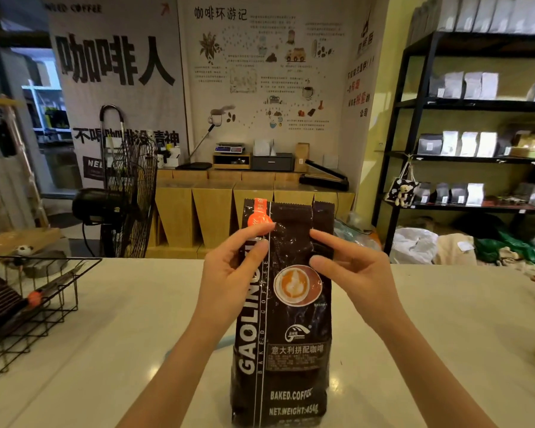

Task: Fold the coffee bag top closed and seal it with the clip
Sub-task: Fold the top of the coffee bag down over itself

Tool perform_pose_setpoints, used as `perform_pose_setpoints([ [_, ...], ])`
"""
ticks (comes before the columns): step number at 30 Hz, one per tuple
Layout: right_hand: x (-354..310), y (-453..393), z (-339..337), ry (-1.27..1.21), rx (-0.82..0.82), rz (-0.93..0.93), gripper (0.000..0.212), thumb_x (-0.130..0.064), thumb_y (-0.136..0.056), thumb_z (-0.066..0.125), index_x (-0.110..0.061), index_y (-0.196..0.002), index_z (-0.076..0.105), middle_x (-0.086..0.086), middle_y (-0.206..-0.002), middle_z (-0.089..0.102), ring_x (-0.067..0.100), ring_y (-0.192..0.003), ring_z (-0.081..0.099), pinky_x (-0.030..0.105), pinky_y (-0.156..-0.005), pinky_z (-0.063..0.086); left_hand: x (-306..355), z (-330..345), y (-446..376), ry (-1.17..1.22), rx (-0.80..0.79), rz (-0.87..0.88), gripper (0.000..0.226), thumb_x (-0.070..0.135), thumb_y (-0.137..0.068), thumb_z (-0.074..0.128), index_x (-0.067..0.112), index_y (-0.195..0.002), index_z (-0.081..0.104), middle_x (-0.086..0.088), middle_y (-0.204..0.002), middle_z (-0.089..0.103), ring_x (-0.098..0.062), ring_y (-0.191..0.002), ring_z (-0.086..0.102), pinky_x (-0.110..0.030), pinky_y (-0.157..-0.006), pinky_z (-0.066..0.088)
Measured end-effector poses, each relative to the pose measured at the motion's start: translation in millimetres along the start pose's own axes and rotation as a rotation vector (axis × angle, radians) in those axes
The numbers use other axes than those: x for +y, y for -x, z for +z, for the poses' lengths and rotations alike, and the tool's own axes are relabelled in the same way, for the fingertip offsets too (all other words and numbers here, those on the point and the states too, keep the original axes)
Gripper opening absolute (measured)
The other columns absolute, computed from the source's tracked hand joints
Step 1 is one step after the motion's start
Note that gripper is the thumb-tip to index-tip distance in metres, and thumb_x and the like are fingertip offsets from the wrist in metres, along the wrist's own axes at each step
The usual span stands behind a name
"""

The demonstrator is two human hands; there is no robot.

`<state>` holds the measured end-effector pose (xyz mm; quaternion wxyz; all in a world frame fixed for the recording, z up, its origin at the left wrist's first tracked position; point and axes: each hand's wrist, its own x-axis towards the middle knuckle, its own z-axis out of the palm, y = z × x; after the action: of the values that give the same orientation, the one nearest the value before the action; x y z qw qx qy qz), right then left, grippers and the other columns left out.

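Observation:
A tall dark coffee bag [286,329] with white lettering and a latte picture stands upright on the white table, in the middle of the head view. Its top [291,216] rises flat and unfolded, with an orange mark at the left corner. My left hand [232,273] pinches the bag's upper left edge between thumb and fingers. On the other side, my right hand [349,273] pinches the upper right edge the same way. No clip is clearly in view; a pale blue shape [226,339] shows on the table behind the bag, partly hidden.
A black wire basket [34,307] with an orange-handled tool stands on the table at the left. Beyond the table [112,319] are a floor fan [127,193], wooden counters [210,208], and a black shelf [464,156] of bags at the right.

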<state>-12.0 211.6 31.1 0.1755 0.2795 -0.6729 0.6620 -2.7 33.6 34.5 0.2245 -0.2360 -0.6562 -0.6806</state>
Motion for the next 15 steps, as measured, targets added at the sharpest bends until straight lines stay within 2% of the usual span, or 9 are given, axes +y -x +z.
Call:
perform_pose_setpoints([
  [3, -7, 0, -5, -0.001, -0.058, 0.016, 0.047, -0.008, -0.064, 0.068, -0.03, -0.105, 0.062, -0.017, -0.085, 0.075, 0.01, -0.09, 0.07, 0.019, -0.064, 0.056, 2, -3, -2, 0.03, -0.024, -0.048, 0.027, 0.016, -0.077, 0.058, 0.034, -0.096, 0.065, 0.016, -0.092, 0.073, -0.008, -0.092, 0.067, -0.019, -0.07, 0.055],
  [8, -12, 0, -10, 0.003, -0.093, 0.07, 0.043, -0.014, -0.063, 0.069, -0.028, -0.103, 0.064, -0.01, -0.078, 0.076, 0.012, -0.088, 0.071, 0.022, -0.062, 0.057, 9, -9, 0, -0.008, -0.118, -0.111, 0.052, 0.019, -0.059, 0.068, 0.035, -0.107, 0.058, 0.009, -0.104, 0.068, -0.007, -0.095, 0.066, -0.022, -0.073, 0.057],
  [10, -14, 0, -10, 0.026, -0.096, 0.072, 0.04, -0.014, -0.065, 0.068, -0.022, -0.104, 0.065, -0.009, -0.072, 0.076, 0.012, -0.084, 0.071, 0.021, -0.062, 0.057, 11, -12, 0, -0.005, -0.127, -0.151, 0.058, 0.019, -0.059, 0.069, 0.032, -0.114, 0.056, 0.004, -0.1, 0.071, -0.01, -0.091, 0.068, -0.023, -0.07, 0.057],
  [13, -16, 1, -9, 0.119, -0.095, 0.048, 0.03, -0.01, -0.072, 0.067, -0.015, -0.102, 0.066, -0.016, -0.053, 0.07, 0.004, -0.073, 0.071, 0.017, -0.062, 0.056, 14, -16, 0, -0.078, -0.126, -0.178, 0.054, 0.02, -0.061, 0.069, 0.025, -0.113, 0.057, 0.005, -0.082, 0.076, -0.013, -0.077, 0.071, -0.021, -0.058, 0.056],
  [15, -18, 1, -8, 0.148, -0.092, 0.047, 0.024, -0.011, -0.074, 0.066, -0.017, -0.096, 0.067, -0.015, -0.056, 0.071, 0.006, -0.071, 0.071, 0.016, -0.06, 0.055, 15, -18, -1, -0.157, -0.131, -0.182, 0.041, 0.017, -0.067, 0.07, 0.022, -0.106, 0.061, 0.01, -0.073, 0.075, -0.012, -0.07, 0.071, -0.019, -0.055, 0.055],
])
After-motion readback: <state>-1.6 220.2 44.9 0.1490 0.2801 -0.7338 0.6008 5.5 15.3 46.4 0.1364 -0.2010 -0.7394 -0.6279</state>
